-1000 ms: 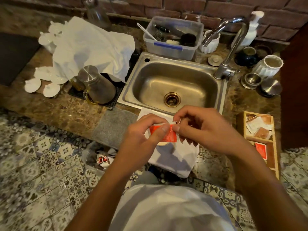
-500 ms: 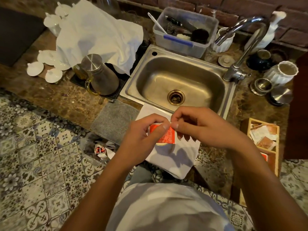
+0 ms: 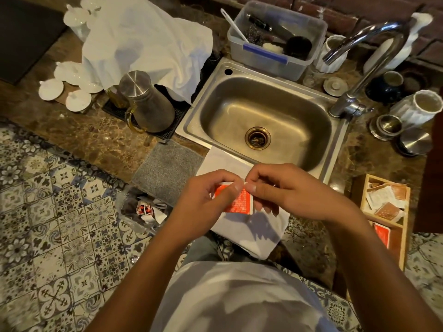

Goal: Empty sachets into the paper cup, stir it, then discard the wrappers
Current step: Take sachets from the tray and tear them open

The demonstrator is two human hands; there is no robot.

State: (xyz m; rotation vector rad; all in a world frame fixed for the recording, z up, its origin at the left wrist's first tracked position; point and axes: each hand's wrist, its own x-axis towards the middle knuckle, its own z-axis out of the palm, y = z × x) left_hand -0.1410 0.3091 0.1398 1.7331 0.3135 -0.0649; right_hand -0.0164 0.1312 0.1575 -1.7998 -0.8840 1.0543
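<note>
An orange-red sachet [image 3: 239, 202] with white edges is held in front of me, over a white cloth [image 3: 254, 226] that hangs off the counter edge below the sink. My left hand [image 3: 206, 200] pinches its upper left part with thumb and forefinger. My right hand [image 3: 285, 190] pinches its top edge right beside the left fingers. The paper cup is hidden behind the sachet and my hands. A wooden box [image 3: 386, 209] at the right holds more sachets, white, brown and orange.
A steel sink [image 3: 261, 121] with a curved tap [image 3: 369, 63] lies just behind my hands. A bin bag [image 3: 141, 209] with wrappers sits low at the left. A steel jug [image 3: 146, 104], white lids, a draped cloth and a plastic tub [image 3: 275, 41] crowd the counter.
My hands and the sachet keep the same grip; the sachet sits a little higher against the cloth. The view has tilted down slightly, showing more of the floor and my shirt.
</note>
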